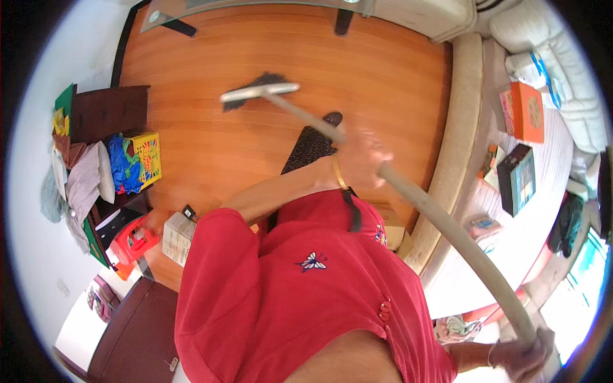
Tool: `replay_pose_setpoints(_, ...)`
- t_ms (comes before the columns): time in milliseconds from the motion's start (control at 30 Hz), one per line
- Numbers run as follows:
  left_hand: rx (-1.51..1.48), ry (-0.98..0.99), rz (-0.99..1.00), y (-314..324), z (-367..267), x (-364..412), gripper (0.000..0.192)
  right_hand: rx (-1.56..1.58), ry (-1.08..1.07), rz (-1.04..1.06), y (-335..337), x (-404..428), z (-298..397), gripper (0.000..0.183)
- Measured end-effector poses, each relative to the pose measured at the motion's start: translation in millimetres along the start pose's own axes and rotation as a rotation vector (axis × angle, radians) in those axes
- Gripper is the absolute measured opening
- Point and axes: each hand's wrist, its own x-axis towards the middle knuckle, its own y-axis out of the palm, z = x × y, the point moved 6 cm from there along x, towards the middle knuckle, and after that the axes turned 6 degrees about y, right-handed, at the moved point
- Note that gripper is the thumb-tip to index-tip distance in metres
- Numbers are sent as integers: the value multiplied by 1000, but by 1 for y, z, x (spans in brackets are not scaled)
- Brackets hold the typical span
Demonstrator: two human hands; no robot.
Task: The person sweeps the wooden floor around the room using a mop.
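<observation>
I hold a long-handled floor tool, a broom or mop, by its pale wooden handle (443,224). My left hand (361,155), somewhat blurred, wraps the middle of the handle and wears a gold-coloured bangle at the wrist. My right hand (527,356) grips the top end, at the lower right. A white bar (261,91) forms the tool's head, with dark bristles or fibres (273,78) around it. The head rests on or just over the orange-brown wood-look floor (210,62), ahead of my dark shoe (333,118).
A glass-topped table (268,4) with dark legs stands ahead. At left are a yellow crate (148,158), a red plastic container (131,242) and a carton (178,237). A pale sofa or bed base (462,119) runs along the right, with an orange box (528,112) and a dark box (516,179).
</observation>
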Motion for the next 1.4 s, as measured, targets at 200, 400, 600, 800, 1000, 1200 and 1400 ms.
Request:
replay_pose_setpoints(200, -198, 202, 59, 98, -40, 64, 18, -1212, -589, -323, -42, -19, 111, 42)
replay_pose_setpoints(400, -374, 233, 120, 199, 20, 43, 9, -293, -342, 835, 65, -90, 187, 4)
replay_pose_setpoints(600, -514, 141, 241, 215, 24, -48, 11, -245, -250, 980, 87, -112, 248, 14)
replay_pose_setpoints(800, -559, 15, 344, 113, -15, -173, 12, -126, -321, 679, 28, -77, 312, 8)
replay_pose_setpoints(1000, -379, -226, 439, 13, -4, -282, 16, -90, -451, 429, 32, -78, 343, 24)
replay_pose_setpoints(1200, -216, -460, 118, -70, 20, -361, 17, 243, -644, 297, 66, -95, 373, 45)
replay_pose_setpoints(1400, 34, -669, 9, -134, 36, -453, 9, 477, -160, 731, 106, -147, 392, 6)
